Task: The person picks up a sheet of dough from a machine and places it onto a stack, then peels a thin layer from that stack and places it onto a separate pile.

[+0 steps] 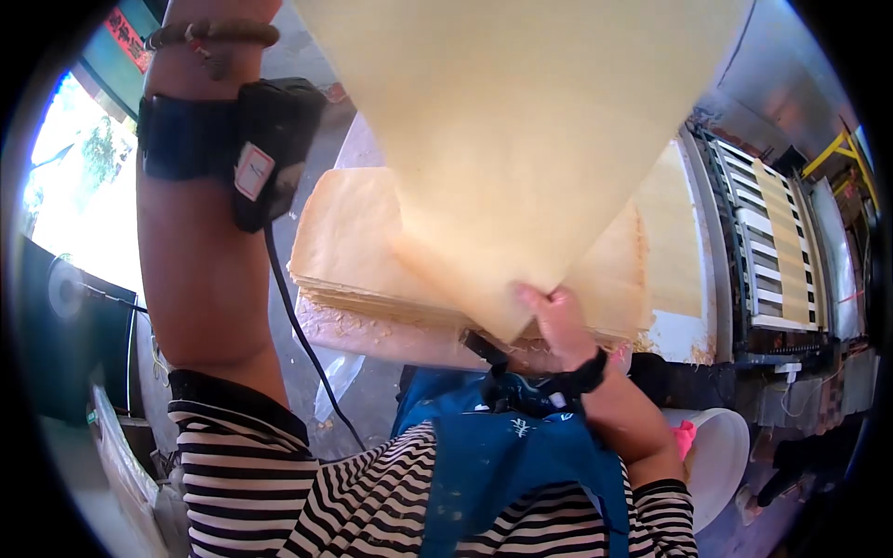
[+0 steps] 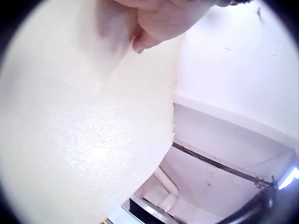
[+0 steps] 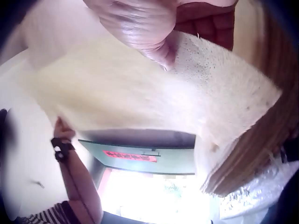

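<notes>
A large, thin, pale-yellow sheet [image 1: 539, 121] hangs between my two hands, its near corner drooping over a stack of similar sheets [image 1: 349, 223]. My right hand [image 1: 563, 325] pinches it near that low corner, thumb on top. The right wrist view shows this grip close up, with the right hand [image 3: 145, 23] above the sheet's speckled edge. High up on the raised arm, my left hand [image 2: 163, 21] pinches the sheet, with the thumb against its face. That hand lies outside the head view, but the left hand [image 3: 64, 130] appears at the sheet's far edge in the right wrist view.
The stack sits on a pale pink table [image 1: 400, 339] strewn with crumbs. At the right stands a slatted white rack [image 1: 767, 242] with a yellow strip across it, beside a white tub [image 1: 721, 465]. A black cable [image 1: 288, 316] runs down from the left wrist camera.
</notes>
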A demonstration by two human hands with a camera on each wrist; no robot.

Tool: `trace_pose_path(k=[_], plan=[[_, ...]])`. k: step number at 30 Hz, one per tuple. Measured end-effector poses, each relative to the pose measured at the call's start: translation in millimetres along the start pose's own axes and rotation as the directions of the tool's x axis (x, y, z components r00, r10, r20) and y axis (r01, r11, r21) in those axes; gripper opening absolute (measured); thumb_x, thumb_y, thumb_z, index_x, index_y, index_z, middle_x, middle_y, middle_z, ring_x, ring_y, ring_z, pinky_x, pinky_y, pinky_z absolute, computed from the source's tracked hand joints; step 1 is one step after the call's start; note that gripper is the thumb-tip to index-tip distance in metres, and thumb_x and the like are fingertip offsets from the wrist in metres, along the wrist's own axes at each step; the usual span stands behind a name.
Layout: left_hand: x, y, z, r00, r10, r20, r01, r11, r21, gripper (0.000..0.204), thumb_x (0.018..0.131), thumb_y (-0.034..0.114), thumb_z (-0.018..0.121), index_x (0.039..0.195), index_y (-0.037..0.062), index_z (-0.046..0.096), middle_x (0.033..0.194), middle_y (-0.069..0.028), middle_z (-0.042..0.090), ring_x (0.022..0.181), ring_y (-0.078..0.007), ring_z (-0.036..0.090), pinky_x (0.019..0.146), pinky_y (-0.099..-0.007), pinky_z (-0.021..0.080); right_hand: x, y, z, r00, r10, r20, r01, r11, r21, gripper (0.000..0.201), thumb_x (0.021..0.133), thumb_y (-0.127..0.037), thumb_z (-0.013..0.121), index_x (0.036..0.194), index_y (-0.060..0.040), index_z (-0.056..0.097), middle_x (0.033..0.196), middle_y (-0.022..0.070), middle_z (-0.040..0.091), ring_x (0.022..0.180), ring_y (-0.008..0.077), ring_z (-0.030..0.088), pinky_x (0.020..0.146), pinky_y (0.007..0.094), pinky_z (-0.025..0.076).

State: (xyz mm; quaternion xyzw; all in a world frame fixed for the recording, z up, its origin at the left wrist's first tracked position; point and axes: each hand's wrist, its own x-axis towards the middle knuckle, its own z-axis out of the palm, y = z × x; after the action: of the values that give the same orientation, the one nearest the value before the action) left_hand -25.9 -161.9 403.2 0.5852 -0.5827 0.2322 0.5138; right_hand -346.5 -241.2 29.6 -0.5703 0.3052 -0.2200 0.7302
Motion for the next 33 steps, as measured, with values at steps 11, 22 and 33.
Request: trace_pose_path(k=[11, 22, 33], plan=[[-212.0, -161.4, -29.6, 0.368, -0.93, 0.005, 0.704, 0.275, -0.655, 0.036, 0.09, 0.02, 0.068, 0.12, 0.0047, 0.056, 0.11, -0.0049, 0.066, 0.099, -0.0187, 0.065, 0.081, -0.0297, 0.056, 43.6, -181.3, -95.7, 0.943, -0.327, 0.056, 0.233, 0.534, -0.812, 0.023, 0.081, -0.015, 0.072, 0.096, 0.0019, 0.067, 0.08, 0.0059, 0.068, 0.072, 0.0131, 0.063, 0.067, 0.0275, 0.048], [-406.4, -136.5, 0.4, -0.033, -0.999, 0.036, 0.965, -0.041, -0.259, 0.031, 0.09, 0.032, 0.064, 0.103, 0.0039, 0.065, 0.079, -0.0032, 0.065, 0.058, -0.0125, 0.061, 0.045, -0.0245, 0.049, 120.2, -94.7, -50.7, 0.71, -0.548, 0.443, 0.425, -0.168, -0.889, 0.03, 0.074, -0.016, 0.073, 0.102, -0.0069, 0.067, 0.096, 0.0122, 0.067, 0.093, 0.0299, 0.06, 0.089, 0.0416, 0.045], [-405.2, -84.7, 18.1, -0.045, -0.996, 0.081, 0.984, -0.058, -0.169, 0.043, 0.09, 0.042, 0.063, 0.086, -0.0007, 0.067, 0.062, -0.0051, 0.063, 0.047, -0.0125, 0.058, 0.041, -0.0229, 0.044, 39.2, -5.3, 76.7, 0.736, -0.276, 0.618, 0.636, -0.033, -0.771, 0.073, 0.065, -0.028, 0.081, 0.128, -0.0062, 0.053, 0.132, 0.0132, 0.05, 0.124, 0.0282, 0.045, 0.102, 0.042, 0.037]])
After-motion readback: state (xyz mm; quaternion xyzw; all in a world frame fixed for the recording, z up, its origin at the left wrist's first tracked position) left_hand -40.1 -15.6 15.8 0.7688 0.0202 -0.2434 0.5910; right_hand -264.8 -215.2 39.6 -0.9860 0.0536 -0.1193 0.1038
